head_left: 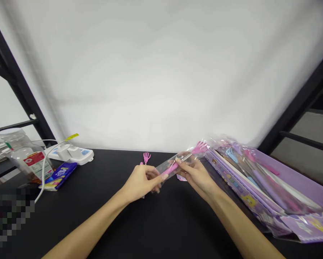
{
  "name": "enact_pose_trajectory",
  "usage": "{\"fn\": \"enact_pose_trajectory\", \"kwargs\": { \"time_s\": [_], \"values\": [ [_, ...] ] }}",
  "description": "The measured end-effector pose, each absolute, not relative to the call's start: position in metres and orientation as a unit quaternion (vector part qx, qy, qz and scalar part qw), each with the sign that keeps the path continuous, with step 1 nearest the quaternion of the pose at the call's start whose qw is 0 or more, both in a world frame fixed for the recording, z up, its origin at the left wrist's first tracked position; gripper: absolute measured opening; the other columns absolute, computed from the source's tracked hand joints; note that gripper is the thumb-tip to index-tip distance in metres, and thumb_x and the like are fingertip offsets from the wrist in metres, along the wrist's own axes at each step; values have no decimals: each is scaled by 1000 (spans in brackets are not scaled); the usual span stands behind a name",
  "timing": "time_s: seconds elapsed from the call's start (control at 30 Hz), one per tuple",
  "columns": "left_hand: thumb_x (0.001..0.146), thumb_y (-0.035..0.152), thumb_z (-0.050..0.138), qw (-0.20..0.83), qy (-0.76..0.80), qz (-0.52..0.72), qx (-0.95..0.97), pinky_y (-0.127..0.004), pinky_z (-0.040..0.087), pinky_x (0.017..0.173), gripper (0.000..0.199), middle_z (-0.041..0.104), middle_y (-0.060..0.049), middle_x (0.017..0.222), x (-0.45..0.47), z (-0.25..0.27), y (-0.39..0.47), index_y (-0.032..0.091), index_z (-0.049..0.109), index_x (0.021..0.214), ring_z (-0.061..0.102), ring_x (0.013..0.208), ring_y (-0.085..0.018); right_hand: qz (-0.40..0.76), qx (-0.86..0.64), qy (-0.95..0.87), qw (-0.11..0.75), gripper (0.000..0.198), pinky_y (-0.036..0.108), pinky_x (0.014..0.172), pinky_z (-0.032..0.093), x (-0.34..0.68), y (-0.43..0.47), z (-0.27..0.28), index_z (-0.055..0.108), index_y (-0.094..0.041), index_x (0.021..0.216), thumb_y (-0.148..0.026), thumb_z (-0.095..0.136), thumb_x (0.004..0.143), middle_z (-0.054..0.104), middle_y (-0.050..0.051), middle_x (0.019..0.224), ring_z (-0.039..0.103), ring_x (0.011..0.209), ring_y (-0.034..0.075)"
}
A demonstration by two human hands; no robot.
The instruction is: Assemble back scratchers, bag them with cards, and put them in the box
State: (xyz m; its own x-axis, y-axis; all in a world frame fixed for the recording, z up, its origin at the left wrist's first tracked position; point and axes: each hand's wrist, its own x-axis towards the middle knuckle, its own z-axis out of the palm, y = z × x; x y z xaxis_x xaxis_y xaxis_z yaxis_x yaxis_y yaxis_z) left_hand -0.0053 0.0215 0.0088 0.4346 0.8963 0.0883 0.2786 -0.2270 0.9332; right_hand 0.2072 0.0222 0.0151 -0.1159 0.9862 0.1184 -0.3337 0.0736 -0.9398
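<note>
A pink back scratcher (pixel 171 168) in a clear plastic sleeve (pixel 161 167) is held slantwise over the black table, its hand-shaped end up and to the right. My left hand (pixel 139 182) is closed on the lower left end of the wrapped scratcher, thumb on top. Farther up, my right hand (pixel 197 178) pinches the handle through the plastic. Behind my left hand, another pink back scratcher (pixel 147 157) lies on the table, mostly covered by the fingers. Part of a small purple and white printed piece (pixel 181 178) shows beside my right hand.
On the right, a long purple box (pixel 231 181) in clear wrap holds several back scratchers in pink, blue and purple. At left are a plastic jar (pixel 29 158), a blue snack packet (pixel 60 176) and a white power strip (pixel 82 155) with cables. A white wall rises behind.
</note>
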Motion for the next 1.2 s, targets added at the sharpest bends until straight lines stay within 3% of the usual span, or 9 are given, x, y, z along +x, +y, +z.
{"fn": "enact_pose_trajectory", "kwargs": {
  "time_s": [0.13,0.37,0.47,0.63,0.8,0.83,0.93,1.07,1.2],
  "values": [
    [75,35,78,539,338,298,711,-32,58,85,44,77,-9,97,-9,14,22,15,69,114,73,91,-22,582,-351,-475,560,50,39,88,51,208,22,16,49,-26,108,-39,83,73,75,1,89,72,86,20],
    [86,41,66,505,383,332,699,-29,57,63,28,71,-5,69,3,11,16,13,66,89,69,61,-17,600,-341,-491,532,61,38,92,49,208,22,9,45,-30,129,-37,79,79,76,3,99,70,98,21],
    [88,42,62,526,368,324,695,-32,58,66,30,70,-5,71,4,9,13,15,60,101,70,64,-18,609,-348,-489,519,71,40,87,52,208,21,9,41,-31,140,-38,77,80,75,2,93,71,94,22],
    [68,34,86,473,293,314,769,-36,57,78,85,64,-6,106,-9,11,14,30,39,138,68,83,-19,595,-385,-448,545,84,38,82,54,216,24,14,37,-30,147,-34,81,75,73,-2,81,71,81,20],
    [85,30,71,278,259,355,854,-42,45,102,9,47,-7,125,-13,13,18,25,71,92,56,110,-22,601,-390,-446,537,81,36,77,54,220,25,13,39,-29,146,-32,80,76,72,-2,83,69,76,18],
    [87,31,68,269,266,369,849,-43,43,103,9,47,-7,124,-11,12,18,23,71,86,55,111,-22,606,-386,-456,526,80,36,77,54,219,24,13,39,-29,146,-33,79,77,72,-1,85,69,77,18],
    [85,35,70,293,302,385,821,-42,47,98,16,53,-6,116,-4,7,15,20,65,82,57,106,-22,612,-368,-498,491,73,36,79,54,212,21,12,43,-28,144,-36,77,79,73,0,84,70,80,18],
    [72,38,81,393,346,359,773,-30,53,67,41,58,0,94,3,-1,13,22,49,93,60,77,-15,601,-362,-562,437,58,35,78,56,205,15,12,54,-25,133,-39,75,81,74,2,88,71,82,19],
    [77,40,77,412,354,397,740,-29,53,71,51,58,-1,99,0,4,16,24,45,114,63,80,-15,604,-369,-597,378,50,29,69,55,207,13,10,61,-23,126,-37,76,80,72,1,84,70,77,17]
  ]
}}
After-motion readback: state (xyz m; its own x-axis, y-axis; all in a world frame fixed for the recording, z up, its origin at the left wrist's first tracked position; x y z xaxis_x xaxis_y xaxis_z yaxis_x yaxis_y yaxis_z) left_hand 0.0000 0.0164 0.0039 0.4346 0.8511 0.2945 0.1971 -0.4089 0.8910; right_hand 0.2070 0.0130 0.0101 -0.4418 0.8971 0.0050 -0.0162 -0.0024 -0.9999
